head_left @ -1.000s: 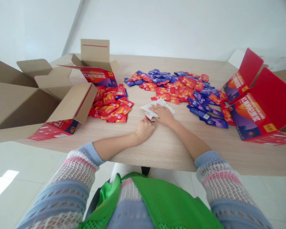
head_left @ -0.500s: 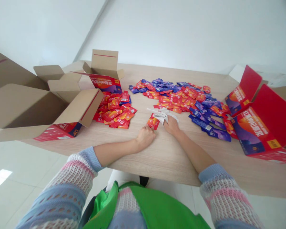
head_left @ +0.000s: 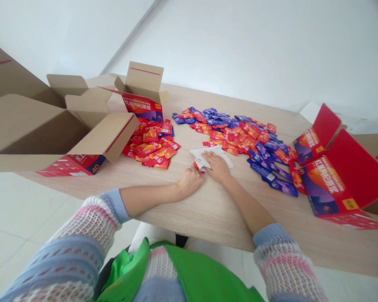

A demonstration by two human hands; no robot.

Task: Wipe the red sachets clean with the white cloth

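Observation:
My left hand (head_left: 190, 183) rests on the table with its fingers curled, pinching the near-left corner of a red sachet (head_left: 196, 166). Most of that sachet is covered by a white cloth (head_left: 198, 154), spread out and slightly creased. On top of the cloth lies my right hand (head_left: 218, 168), its fingers pressing the cloth down over the sachet. To the left is a pile of red sachets (head_left: 157, 157) with a few blue ones among them. Beyond my hands, a wider heap of red sachets (head_left: 236, 136) and blue-purple sachets (head_left: 272, 174) stretches to the right.
An open carton (head_left: 82, 161) stands at the near left, its flaps reaching over the table. Behind it is a smaller open carton (head_left: 143, 107). At the right stands another open red carton (head_left: 330, 184). The wooden table's front edge (head_left: 195, 233) runs just before my body.
My right hand has moved the white cloth left and down over the red sachet, and the bunched cloth now lies flatter. My left hand keeps its hold. The view has tilted slightly.

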